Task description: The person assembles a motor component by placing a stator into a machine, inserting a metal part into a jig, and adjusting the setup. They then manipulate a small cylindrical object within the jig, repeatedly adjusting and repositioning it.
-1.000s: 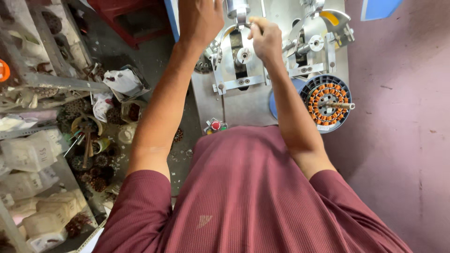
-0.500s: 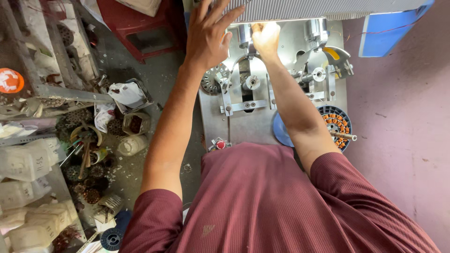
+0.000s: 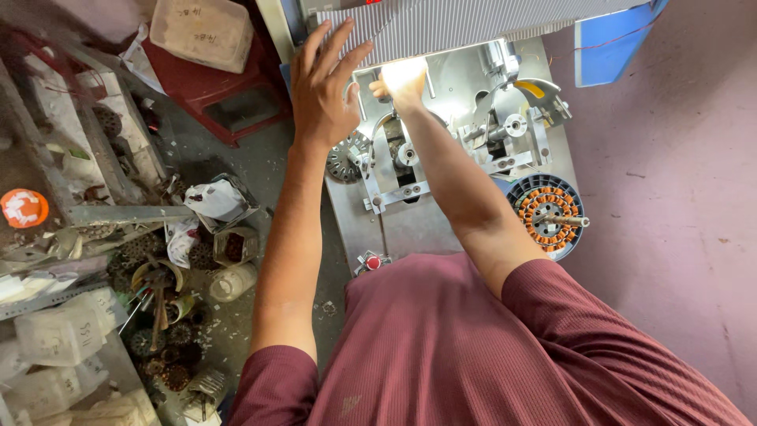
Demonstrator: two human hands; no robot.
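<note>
My left hand (image 3: pixel 325 85) lies flat with fingers spread against the left end of the ribbed grey housing (image 3: pixel 473 22) of a metal winding machine (image 3: pixel 441 158). Beside it, my right hand (image 3: pixel 402 83) reaches under that housing into a brightly lit spot; its fingers are washed out by the light and whether it holds anything cannot be told. A round stator with copper-coloured coils (image 3: pixel 546 214) sits at the machine's right side, apart from both hands. A small red button (image 3: pixel 373 263) sits at the plate's near edge, close to my maroon shirt.
A red stool (image 3: pixel 229 95) with a pale block (image 3: pixel 203 31) on it stands to the left. Cluttered shelves and floor at the left hold white containers (image 3: pixel 59 335), metal parts, cups and a white bag (image 3: pixel 214 199). A blue box (image 3: pixel 611 43) stands at the right.
The view has tilted upward, revealing the ribbed housing. My left hand has opened and spread flat on it, and my right hand has moved up into the lit area beneath it.
</note>
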